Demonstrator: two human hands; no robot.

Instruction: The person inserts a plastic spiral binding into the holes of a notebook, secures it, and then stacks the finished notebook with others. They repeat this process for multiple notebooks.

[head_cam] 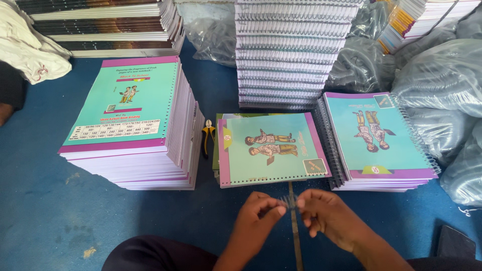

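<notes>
while both hands pinch it, left hand (257,217) and right hand (326,216), the wire coil (289,201) lies crosswise, left to right.

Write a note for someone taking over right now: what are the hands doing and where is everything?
Left hand and right hand: both pinch a short wire spiral between fingertips.
In front: unbound notebook flat on the blue floor.
Pliers lie left of it, beside the unbound stack.
Right: spiral-bound stack; a taller one behind.
Spiral not yet in the front notebook.
</notes>
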